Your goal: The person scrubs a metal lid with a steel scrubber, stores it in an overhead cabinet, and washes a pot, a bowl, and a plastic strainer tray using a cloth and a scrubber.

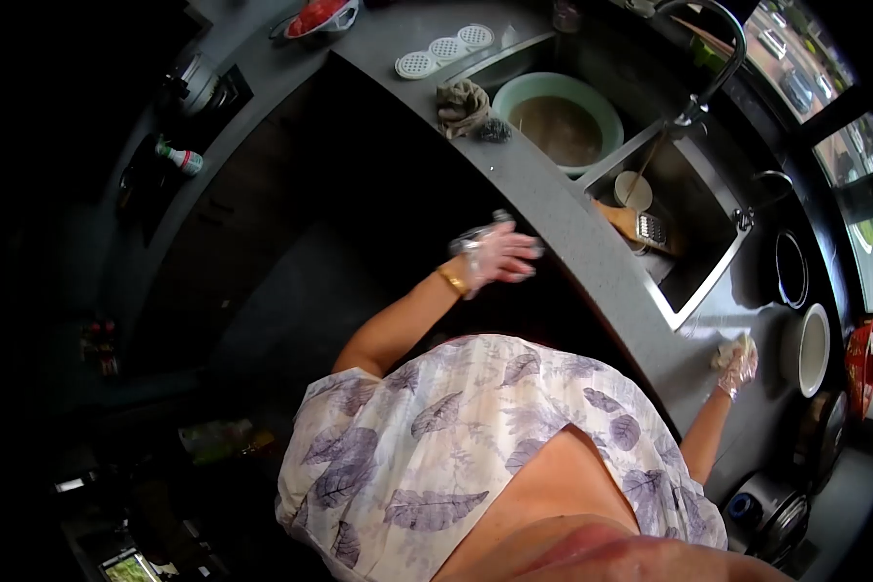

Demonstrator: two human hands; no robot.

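Observation:
My left hand [500, 254], in a clear plastic glove, hangs in the air before the counter's front edge. Its fingers are apart and nothing is in them. On the right, my right hand [738, 369], also gloved in clear plastic, rests on the grey counter [640, 320] with its fingers closed on a pale cloth [731, 349]. That hand is just beside a white basin [806, 350] and below the sink's corner. The fingers of the right hand are partly hidden by the cloth and glove.
A green basin [561, 121] of murky water sits in one sink bowl. The other bowl holds a grater [650, 230] and a white cup [632, 191]. A crumpled cloth [463, 107] and a dark scrubber [495, 131] lie by the counter edge. The faucet [737, 48] arches behind.

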